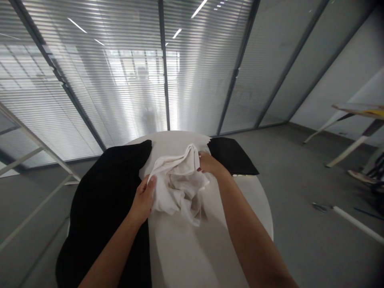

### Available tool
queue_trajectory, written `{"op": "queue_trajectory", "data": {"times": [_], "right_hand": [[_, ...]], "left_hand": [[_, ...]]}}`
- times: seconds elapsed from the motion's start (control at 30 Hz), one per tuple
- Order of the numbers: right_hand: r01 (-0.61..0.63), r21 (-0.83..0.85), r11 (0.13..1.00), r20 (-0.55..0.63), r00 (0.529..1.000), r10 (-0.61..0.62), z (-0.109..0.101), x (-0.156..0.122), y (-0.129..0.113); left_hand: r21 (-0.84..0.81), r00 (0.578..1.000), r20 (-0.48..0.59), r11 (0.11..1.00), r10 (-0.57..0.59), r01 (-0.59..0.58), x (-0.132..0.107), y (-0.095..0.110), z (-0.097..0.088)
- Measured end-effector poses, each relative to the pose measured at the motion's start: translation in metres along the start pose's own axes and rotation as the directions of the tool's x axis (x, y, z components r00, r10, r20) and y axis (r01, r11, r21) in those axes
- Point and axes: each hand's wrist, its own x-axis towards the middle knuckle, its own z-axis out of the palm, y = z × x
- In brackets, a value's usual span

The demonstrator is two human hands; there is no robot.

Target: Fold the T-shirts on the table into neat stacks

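Note:
A crumpled white cloth garment [177, 182] hangs between my two hands, a little above the round white table [192, 256]. My left hand [144, 198] pinches its left edge, thumb on top. At the upper right corner, my right hand [208, 163] grips the folded band of the cloth. The lower folds droop toward the tabletop. What kind of garment it is, I cannot tell. Under and beside my left forearm lies a large black cloth [108, 204], spread over the table's left side. A folded black cloth [232, 156] rests beyond my right hand.
Glass panels with blinds [129, 80] stand behind the table. A white metal frame [39, 144] is at the left. To the right are a wooden-topped table [357, 112] with pale legs and a white pole [357, 224] on the grey floor [294, 192].

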Motion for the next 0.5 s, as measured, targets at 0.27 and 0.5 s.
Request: {"op": "queue_trajectory", "data": {"times": [0.27, 0.5], "right_hand": [[0.044, -0.046, 0.998, 0.125, 0.991, -0.038, 0.006, -0.015, -0.014], [0.093, 0.018, 0.995, 0.102, 0.99, -0.095, 0.008, -0.016, -0.018]], "left_hand": [[0.097, 1.0, 0.014, 0.995, 0.019, -0.02, -0.005, -0.001, -0.002], [-0.059, 0.991, -0.016, 0.99, -0.131, 0.13, -0.013, 0.041, 0.003]]}}
